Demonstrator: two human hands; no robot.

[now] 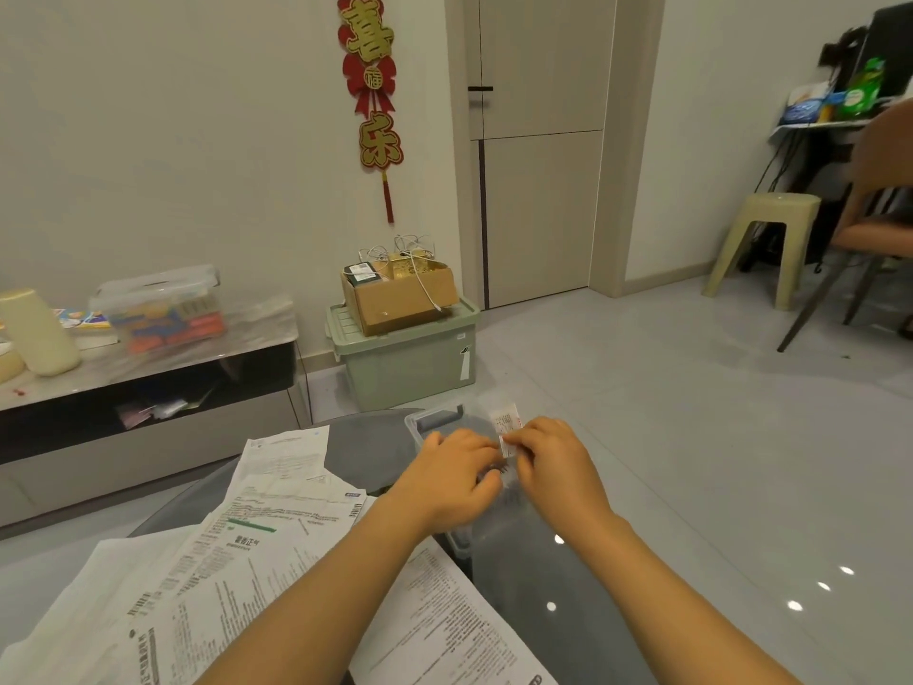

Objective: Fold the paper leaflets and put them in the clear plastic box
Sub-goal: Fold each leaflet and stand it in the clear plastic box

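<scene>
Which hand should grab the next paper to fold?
Probably the left hand. The unfolded leaflets lie spread on its side of the table, while the right hand sits farther away over the clear plastic box, touching a small folded leaflet.

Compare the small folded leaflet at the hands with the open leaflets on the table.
The folded leaflet is a small compact packet; the open leaflets are large flat sheets. It is pinched between the left hand and right hand over the clear box; they lie untouched, overlapping. Both are white printed paper.
</scene>
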